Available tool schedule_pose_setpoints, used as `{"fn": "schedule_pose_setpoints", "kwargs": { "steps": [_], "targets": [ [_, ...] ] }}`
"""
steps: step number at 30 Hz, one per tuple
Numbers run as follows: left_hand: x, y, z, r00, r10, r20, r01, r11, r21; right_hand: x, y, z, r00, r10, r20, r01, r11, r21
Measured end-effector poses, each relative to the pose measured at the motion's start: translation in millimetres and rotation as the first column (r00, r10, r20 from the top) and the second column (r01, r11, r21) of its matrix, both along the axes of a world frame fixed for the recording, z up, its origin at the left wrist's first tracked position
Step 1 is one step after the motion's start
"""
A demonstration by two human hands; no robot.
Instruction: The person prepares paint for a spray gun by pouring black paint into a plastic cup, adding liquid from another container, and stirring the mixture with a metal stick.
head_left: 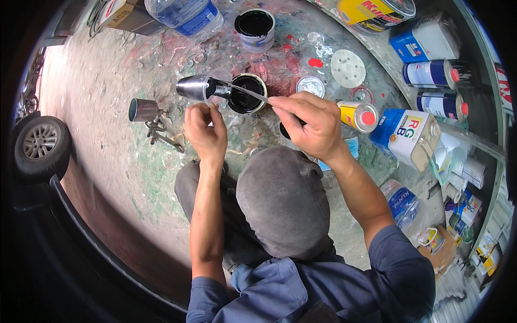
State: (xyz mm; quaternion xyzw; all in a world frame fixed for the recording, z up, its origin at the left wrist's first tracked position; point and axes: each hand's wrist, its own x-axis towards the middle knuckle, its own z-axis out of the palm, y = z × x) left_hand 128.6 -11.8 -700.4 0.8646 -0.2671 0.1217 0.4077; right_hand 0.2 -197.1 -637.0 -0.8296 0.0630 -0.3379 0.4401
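My left hand (205,132) is closed, its fingertips pinching the lower rim of a clear plastic cup (193,86). The cup lies tilted on its side in the air, mouth to the right, with black paint at its opening. Between thumb and fingers my right hand (309,119) grips a thin metal stirring stick (249,91), whose far end reaches the cup's mouth. Below the stick stands an open tin of black paint (247,103). A spray gun (152,119) rests on the floor left of my left hand.
Another tub of black paint (257,40) stands farther off, near a large water bottle (195,21). A round sanding disc (348,68) and a lid (311,86) lie on the stained floor. Solvent cans (406,137) line the right; a car wheel (40,145) is left.
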Motion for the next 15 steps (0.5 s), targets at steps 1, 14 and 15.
{"fn": "schedule_pose_setpoints", "kwargs": {
  "steps": [1,14,15],
  "targets": [
    [0,1,-4,1.000,0.006,0.029,-0.007,1.000,0.024,-3,0,-2,1.000,0.002,0.008,-0.002,1.000,-0.003],
    [-5,-6,-17,0.974,-0.078,0.215,0.057,0.993,0.101,-14,-5,-22,0.998,-0.058,0.014,0.059,0.998,-0.023],
    [-5,-7,-16,0.973,-0.079,0.215,0.059,0.993,0.101,-14,-6,-22,0.998,-0.057,0.010,0.057,0.998,-0.030]
  ]
}}
